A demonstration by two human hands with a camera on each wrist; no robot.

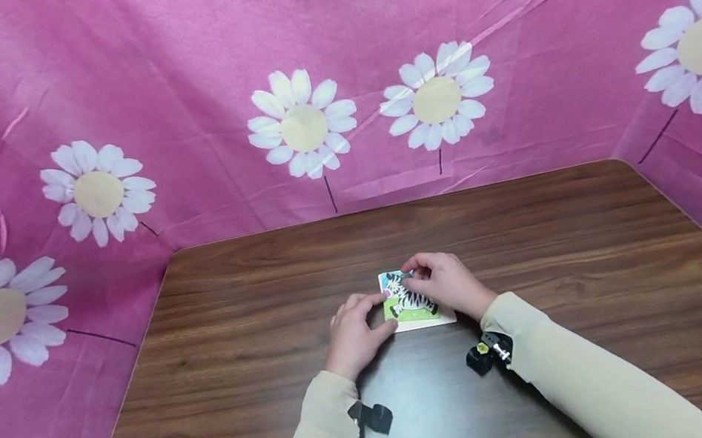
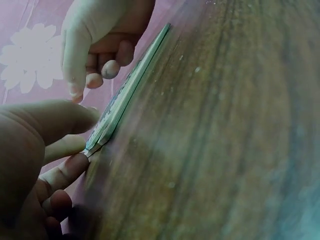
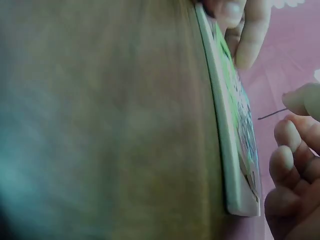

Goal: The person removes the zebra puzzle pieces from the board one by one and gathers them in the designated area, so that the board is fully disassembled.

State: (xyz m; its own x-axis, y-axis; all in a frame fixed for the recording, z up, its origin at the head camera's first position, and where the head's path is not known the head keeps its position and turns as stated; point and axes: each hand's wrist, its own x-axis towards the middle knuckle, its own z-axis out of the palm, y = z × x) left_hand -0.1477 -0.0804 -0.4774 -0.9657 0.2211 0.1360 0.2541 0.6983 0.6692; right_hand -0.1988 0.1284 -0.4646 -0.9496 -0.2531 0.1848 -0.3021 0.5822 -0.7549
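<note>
A small zebra picture puzzle (image 1: 414,309) with a green and blue ground and a white border lies flat on the wooden table (image 1: 529,239). My left hand (image 1: 353,331) rests at its left side, thumb at the near left corner and index finger reaching over the left edge. In the right wrist view, the left fingers (image 3: 250,47) show at the far end of the board. Above the picture's upper right part is my right hand (image 1: 448,284), thumb and index fingertips close together. Whether a small piece sits between those fingertips I cannot tell.
A pink cloth backdrop (image 1: 191,84) with large white daisies surrounds the table's back and sides. Black camera mounts (image 1: 491,350) hang at both wrists, low over the tabletop. Pale sleeves cover both forearms.
</note>
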